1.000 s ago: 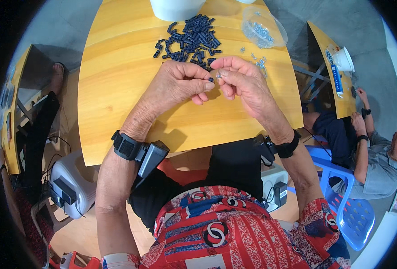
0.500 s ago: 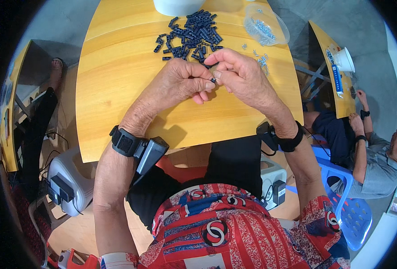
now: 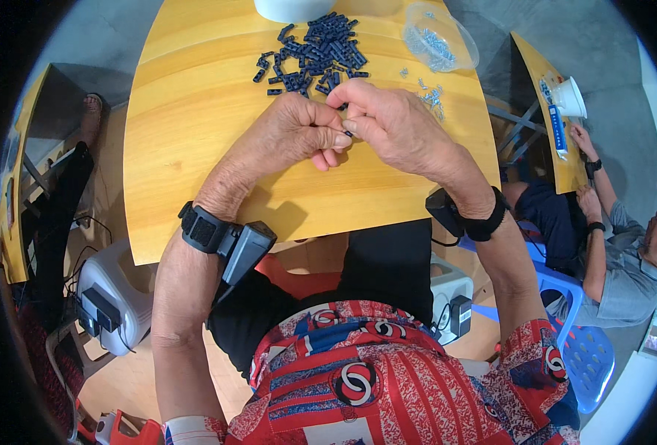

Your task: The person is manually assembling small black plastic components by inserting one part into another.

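My left hand pinches a small black plastic piece between thumb and fingers; only its end shows. Against that same end press the thumb and index finger of my right hand. Whether a screw sits between the right fingertips is too small to tell. Just beyond both hands lies a heap of short black plastic pieces. Several small silver screws are scattered to the right of it, near a clear plastic bowl holding more screws.
A white container stands at the far edge of the yellow wooden table. At the right, another person sits at a second table with a white tub. A blue plastic chair stands below.
Both hands stay together; my right hand has shifted slightly left and up, its fingers now closer over the black piece. The other person's hand has moved up.
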A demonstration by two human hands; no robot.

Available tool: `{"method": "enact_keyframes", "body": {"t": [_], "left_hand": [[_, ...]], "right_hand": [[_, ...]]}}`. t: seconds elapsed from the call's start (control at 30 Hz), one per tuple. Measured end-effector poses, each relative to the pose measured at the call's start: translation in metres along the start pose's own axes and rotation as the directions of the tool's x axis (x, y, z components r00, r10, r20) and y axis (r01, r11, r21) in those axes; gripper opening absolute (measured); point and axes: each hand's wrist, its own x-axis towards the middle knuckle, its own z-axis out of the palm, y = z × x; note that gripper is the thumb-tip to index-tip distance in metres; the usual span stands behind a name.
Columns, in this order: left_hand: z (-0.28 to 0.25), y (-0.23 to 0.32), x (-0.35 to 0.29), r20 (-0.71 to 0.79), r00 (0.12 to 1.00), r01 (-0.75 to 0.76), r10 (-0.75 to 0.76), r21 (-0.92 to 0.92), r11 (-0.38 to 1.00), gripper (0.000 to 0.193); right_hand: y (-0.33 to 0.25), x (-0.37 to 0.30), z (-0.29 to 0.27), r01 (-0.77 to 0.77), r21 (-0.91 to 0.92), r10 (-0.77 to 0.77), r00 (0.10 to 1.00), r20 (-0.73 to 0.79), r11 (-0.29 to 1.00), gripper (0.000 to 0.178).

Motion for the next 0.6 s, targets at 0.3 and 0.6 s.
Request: {"method": "enact_keyframes", "body": {"t": [0.3, 0.6], "left_hand": [[-0.001, -0.001, 0.000, -0.047, 0.999, 0.022, -0.025, -0.050, 0.999, 0.017], [-0.001, 0.001, 0.001, -0.091, 0.995, 0.026, -0.037, -0.117, 0.993, 0.016]], "right_hand": [[0.011, 0.000, 0.014, 0.068, -0.006, -0.068, 0.987, -0.146, 0.998, 0.015], [0.011, -0.019, 0.011, -0.149, 0.408, 0.261, 0.936, -0.235, 0.901, 0.014]]}}
